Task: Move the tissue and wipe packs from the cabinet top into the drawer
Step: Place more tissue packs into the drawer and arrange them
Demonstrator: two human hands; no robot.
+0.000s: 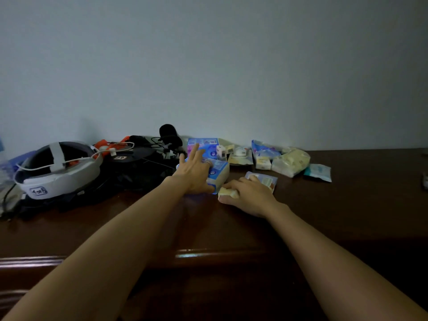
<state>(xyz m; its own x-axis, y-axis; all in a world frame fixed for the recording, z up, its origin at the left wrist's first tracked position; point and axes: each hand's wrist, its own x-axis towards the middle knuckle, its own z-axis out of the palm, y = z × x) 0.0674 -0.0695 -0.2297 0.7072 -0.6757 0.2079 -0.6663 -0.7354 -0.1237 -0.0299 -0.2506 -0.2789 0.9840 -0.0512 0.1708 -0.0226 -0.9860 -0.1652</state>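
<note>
On the dark wooden cabinet top (347, 205), my left hand (194, 173) lies palm-down over a blue-and-white tissue pack (220, 173), fingers spread and raised, thumb at the pack's near edge. My right hand (247, 195) is closed on a small pale pack (228, 193) and partly covers a flat wipe pack (266, 179). Further back lie a blue-purple pack (203, 144), a flat cream pack (240, 159), a clear bag of several packs (282, 158) and a teal pack (320, 172). No open drawer is in view.
Left of the packs sit a white-and-grey headset (58, 170), a black bag with cables (134, 172), orange items (103, 144) and a black microphone (168, 133). A plain wall stands behind. The cabinet's moulded front edge (34, 261) runs below my forearms.
</note>
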